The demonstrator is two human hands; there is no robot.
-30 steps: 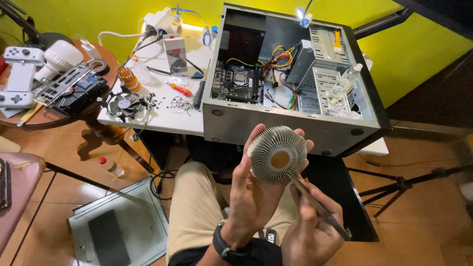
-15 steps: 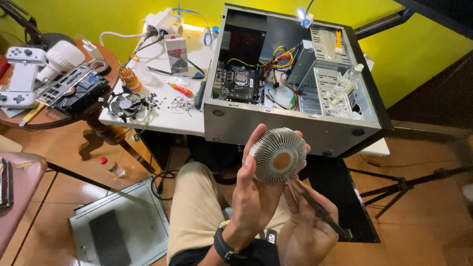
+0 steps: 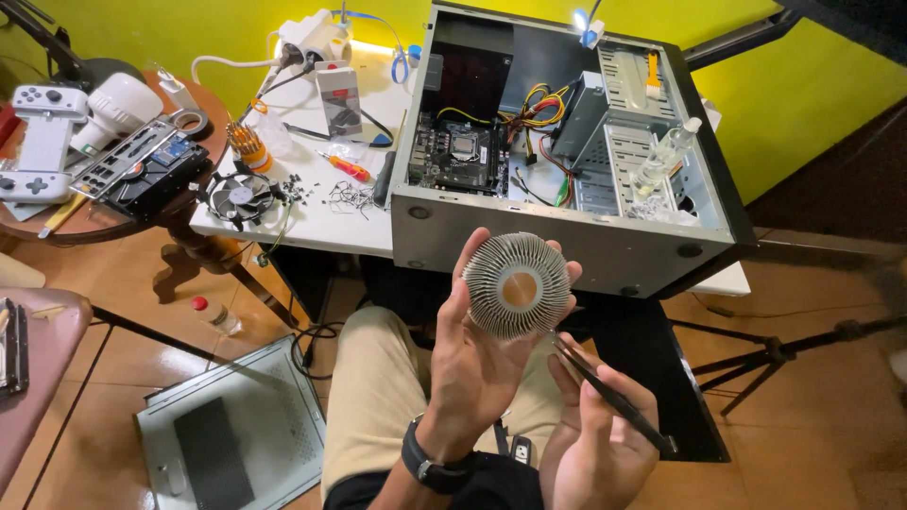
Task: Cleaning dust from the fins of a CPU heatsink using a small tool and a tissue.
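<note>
Near the lap, in front of the open case, the left hand is gripping the round heatsink upright, fins facing the camera. The right hand is pinching a thin tool, its long axis slanting up-left, tip touching the heatsink's lower right edge.

Home repair corner, open computer case on white table, scattered screws, tiled floor

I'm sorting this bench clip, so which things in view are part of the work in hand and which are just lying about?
In hand:
- round finned heatsink, held in the left hand
- thin dark tool, in the right hand, tip at the heatsink's edge

Lying about:
- open computer case
- loose fan
- orange-handled screwdriver
- game controller
- side panel on floor
</note>
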